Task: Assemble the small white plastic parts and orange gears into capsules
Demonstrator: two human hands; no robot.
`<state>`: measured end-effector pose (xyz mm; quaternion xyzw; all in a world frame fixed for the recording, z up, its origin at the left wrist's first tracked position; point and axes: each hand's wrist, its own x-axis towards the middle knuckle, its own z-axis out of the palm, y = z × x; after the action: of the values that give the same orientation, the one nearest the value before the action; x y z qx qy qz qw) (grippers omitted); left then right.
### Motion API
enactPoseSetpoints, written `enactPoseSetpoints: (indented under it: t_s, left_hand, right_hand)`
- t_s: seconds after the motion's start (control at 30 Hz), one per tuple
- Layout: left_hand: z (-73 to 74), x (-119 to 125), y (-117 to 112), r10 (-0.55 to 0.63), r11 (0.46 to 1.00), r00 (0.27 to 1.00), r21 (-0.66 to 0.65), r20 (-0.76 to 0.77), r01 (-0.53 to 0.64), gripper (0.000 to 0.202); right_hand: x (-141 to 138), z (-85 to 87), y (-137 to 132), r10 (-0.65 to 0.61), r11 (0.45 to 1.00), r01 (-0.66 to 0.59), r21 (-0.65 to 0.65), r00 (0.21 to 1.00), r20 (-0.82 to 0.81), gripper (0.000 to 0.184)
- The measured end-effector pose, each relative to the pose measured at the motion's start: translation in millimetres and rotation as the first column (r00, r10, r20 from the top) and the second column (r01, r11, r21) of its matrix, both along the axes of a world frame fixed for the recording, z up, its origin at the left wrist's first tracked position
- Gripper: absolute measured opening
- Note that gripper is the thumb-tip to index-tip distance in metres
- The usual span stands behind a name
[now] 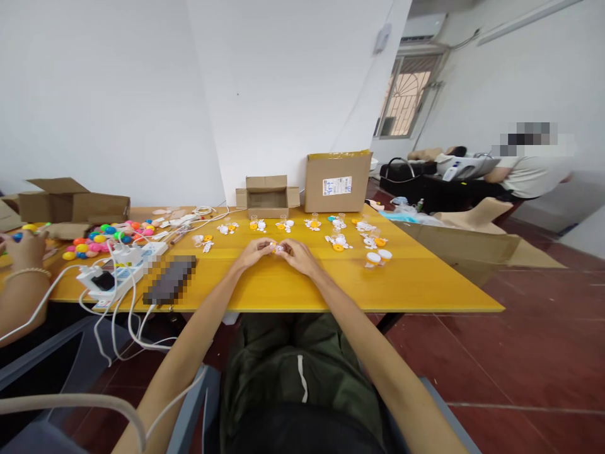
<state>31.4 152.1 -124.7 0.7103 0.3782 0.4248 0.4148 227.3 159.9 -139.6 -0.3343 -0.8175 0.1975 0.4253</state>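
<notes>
My left hand (254, 252) and my right hand (297, 255) meet on the yellow table (416, 284), fingers pinched together around a small yellow and white toy piece (276, 248). Both hands are closed on it. Behind them lie rows of small white and yellow toy parts (312, 224) and clear caps, with two white-and-orange capsules (379, 256) to the right.
A small open cardboard box (267, 197) and a taller closed box (336, 181) stand at the table's back edge. At left are colourful balls (101, 238), a power strip (120, 271) with cables, a dark phone (170, 280) and another person's hand (26, 249). A person sits at far right.
</notes>
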Motion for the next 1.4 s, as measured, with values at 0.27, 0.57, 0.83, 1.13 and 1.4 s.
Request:
enactPoseSetpoints:
  t_s: [0.27,0.57,0.83,1.13,1.4]
  left_hand:
    - [2.8,3.3,-2.0,0.03,0.999,0.999,-0.02,-0.028,-0.03,0.051]
    - [3.1,4.9,-3.4,0.024,1.0,0.999,-0.02,-0.033,-0.024,0.057]
    - [1.5,3.0,-4.3,-0.013,0.996,0.999,-0.088,0.045,0.017,0.056]
    - [2.4,6.6,-4.0,0.008,0.999,1.0,-0.044,-0.004,-0.008,0.048]
    - [2.3,5.9,-3.6,0.003,0.999,1.0,-0.041,-0.007,-0.003,0.053]
  right_hand:
    - [0.4,4.4,-6.2,-0.02,0.999,0.02,0.044,1.0,0.009,0.011]
    - [-0.5,2.4,-3.3,-0.02,1.0,0.021,0.015,0.999,-0.047,0.008]
    - [-1.8,2.3,-1.2,-0.011,0.999,0.007,-0.044,0.996,-0.089,0.009]
    - [1.6,0.6,0.0,0.002,1.0,-0.002,-0.001,0.997,-0.081,0.011]
    - [2.0,0.2,-1.9,-0.001,0.999,0.003,0.038,0.998,-0.07,0.011]
